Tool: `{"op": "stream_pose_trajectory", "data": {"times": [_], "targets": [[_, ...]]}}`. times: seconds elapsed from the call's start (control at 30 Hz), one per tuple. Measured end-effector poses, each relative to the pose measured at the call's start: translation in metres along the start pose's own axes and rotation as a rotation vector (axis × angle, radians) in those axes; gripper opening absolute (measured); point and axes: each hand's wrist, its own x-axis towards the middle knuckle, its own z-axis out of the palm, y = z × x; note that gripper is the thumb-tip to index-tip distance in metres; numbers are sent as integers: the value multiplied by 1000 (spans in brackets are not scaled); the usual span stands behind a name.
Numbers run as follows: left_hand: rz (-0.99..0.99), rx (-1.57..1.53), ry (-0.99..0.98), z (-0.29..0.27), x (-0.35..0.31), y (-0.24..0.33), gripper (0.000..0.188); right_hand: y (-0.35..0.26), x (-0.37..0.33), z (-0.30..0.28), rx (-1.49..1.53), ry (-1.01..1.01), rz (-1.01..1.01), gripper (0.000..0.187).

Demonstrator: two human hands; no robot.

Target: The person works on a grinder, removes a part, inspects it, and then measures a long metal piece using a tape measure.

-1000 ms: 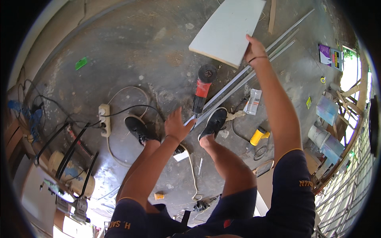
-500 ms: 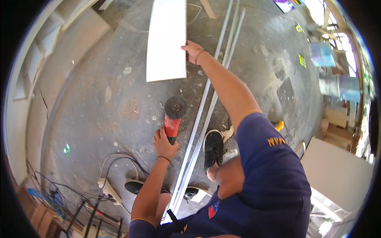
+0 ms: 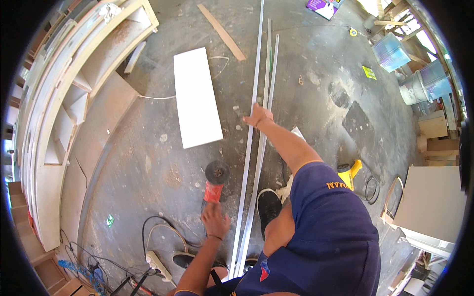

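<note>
My left hand (image 3: 215, 220) is closed round the rear body of a red angle grinder (image 3: 213, 191), thumb held out to the side. The grinder lies on the floor with its dark round disc (image 3: 217, 171) pointing away from me. My right hand (image 3: 258, 117) is over the long thin metal strips (image 3: 250, 148), thumb and forefinger apart; whether it touches them I cannot tell. To its left a white rectangular board (image 3: 197, 98) lies flat on the floor, apart from both hands.
A wooden strip (image 3: 222, 32) lies beyond the board. Pale shelving (image 3: 74, 113) lines the left. A white power strip (image 3: 158, 266) and tangled cables are at lower left. A yellow power tool (image 3: 349, 172) sits right of my leg; a white bucket (image 3: 414, 89) stands at far right.
My right hand has let go of the white board's edge and moved right, over the metal strips. My left hand remains at the grinder. The view has shifted.
</note>
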Motion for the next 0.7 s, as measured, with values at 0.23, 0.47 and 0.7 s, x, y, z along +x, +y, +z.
{"op": "stream_pose_trajectory", "data": {"times": [0.23, 0.47, 0.7], "targets": [[-133, -257, -371, 33, -43, 77, 70, 32, 36, 26, 223, 126, 231, 46], [-232, -713, -211, 23, -20, 86, 45, 32, 87, -53, 830, 390, 188, 19], [-106, -658, 60, -42, 88, 93, 32, 0, 74, -84, 1900, 39, 51, 11]]}}
